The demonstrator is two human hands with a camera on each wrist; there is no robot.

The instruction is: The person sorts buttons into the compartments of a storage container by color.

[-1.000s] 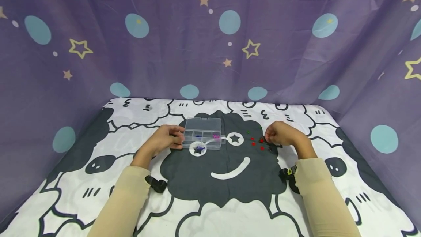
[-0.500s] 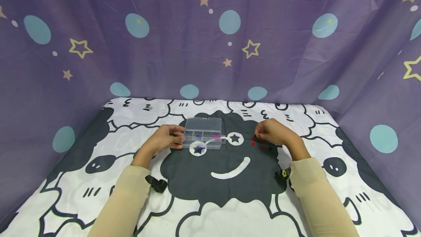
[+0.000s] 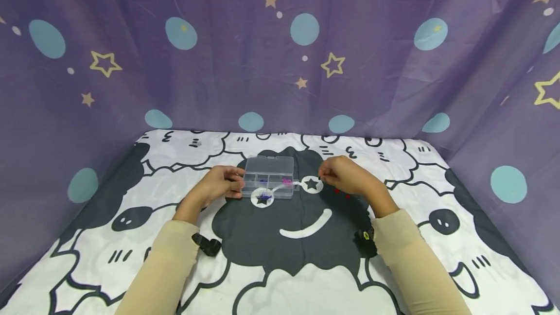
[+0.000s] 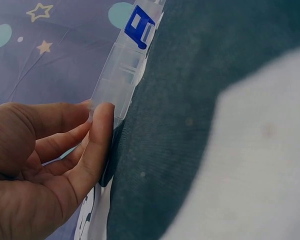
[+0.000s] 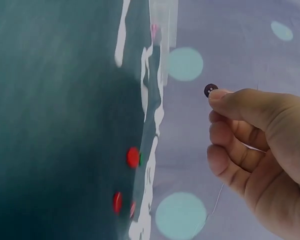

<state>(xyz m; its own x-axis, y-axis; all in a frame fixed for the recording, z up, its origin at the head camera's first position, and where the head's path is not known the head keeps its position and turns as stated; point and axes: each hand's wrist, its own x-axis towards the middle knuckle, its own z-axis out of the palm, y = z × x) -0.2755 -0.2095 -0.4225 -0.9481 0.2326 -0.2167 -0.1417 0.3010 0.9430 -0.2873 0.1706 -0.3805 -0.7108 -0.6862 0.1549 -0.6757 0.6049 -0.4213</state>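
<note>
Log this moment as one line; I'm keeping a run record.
left hand: holds clear box edge | right hand: pinches dark button | red buttons: on cloth

Surface: table or bed, can't tell which, covered by white cloth (image 3: 437, 179) with black cartoon sheep print, big dark smiling sheep at centre. On cloth: clear compartment box (image 3: 269, 175), upright, lid open, sitting at dark sheep's upper edge; blue and pink bits inside. Right of box: few red buttons (image 3: 337, 191) loose on dark print, one green near them. Purple star-print drape behind.
</note>
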